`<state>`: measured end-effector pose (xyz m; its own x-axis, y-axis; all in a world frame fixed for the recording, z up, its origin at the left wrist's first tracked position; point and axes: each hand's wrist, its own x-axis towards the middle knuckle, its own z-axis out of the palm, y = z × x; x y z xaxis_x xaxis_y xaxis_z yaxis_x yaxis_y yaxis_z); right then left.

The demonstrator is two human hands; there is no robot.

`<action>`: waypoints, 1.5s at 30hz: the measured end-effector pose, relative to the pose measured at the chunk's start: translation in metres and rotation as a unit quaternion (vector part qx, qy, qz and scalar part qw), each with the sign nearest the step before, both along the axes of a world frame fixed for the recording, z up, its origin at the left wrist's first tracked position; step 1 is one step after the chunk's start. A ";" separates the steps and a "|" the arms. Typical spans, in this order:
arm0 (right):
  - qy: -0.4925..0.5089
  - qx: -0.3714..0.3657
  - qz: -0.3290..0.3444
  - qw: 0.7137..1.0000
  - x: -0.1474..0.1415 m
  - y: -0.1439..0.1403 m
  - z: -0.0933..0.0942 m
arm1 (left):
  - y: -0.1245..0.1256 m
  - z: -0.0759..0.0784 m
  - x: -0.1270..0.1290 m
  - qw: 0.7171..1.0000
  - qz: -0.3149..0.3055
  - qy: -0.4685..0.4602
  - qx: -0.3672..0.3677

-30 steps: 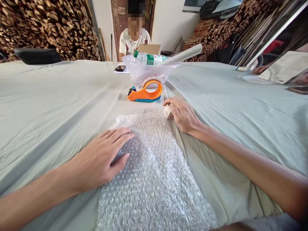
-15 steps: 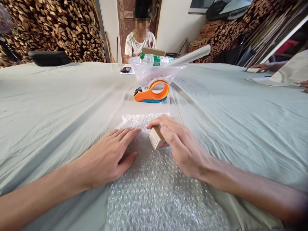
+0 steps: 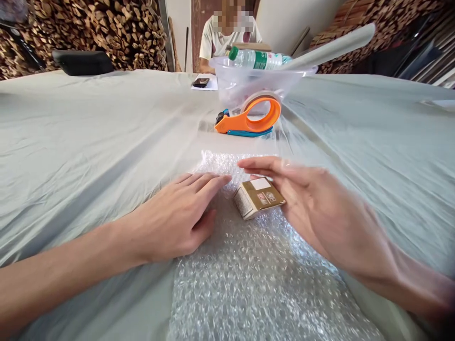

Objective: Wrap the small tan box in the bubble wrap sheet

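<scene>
A sheet of bubble wrap [image 3: 263,284] runs from the near edge up the middle of the table. On its far part lies a small gold and white cardboard box [image 3: 261,195], with a blank white label and print on top. My left hand [image 3: 190,213] rests palm down on the left edge of the wrap, fingers stretched out, to the left of the box and apart from it. At the box's right side my right hand [image 3: 313,208] is tipped on edge, fingers extended behind the box and not closed on it; whether the palm touches the box I cannot tell.
Beyond the wrap lies an orange and blue tape dispenser [image 3: 249,121]. Behind it, a clear plastic basin [image 3: 227,87] holds a green-capped bottle [image 3: 258,59] and a pale roll [image 3: 334,47]. A phone [image 3: 201,83] and a black case [image 3: 83,62] lie farther back; a person [image 3: 231,35] sits opposite.
My right hand has come off the top of the box and turned on edge to its right, uncovering the box. My left hand stays flat on the wrap. The view has shifted left and down.
</scene>
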<state>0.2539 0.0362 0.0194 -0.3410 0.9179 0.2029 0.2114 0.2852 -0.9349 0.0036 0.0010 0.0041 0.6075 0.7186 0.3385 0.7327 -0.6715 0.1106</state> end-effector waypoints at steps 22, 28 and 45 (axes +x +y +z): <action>0.068 -0.183 0.100 0.976 0.025 0.021 -0.002 | -0.003 0.011 0.009 0.990 0.105 0.012 -0.089; 0.067 -0.168 0.089 0.980 0.023 0.022 -0.002 | -0.001 0.012 0.008 0.986 0.108 -0.065 -0.112; 0.103 -0.184 0.132 0.968 0.027 0.020 0.004 | 0.009 0.005 -0.009 0.985 0.171 0.009 -0.012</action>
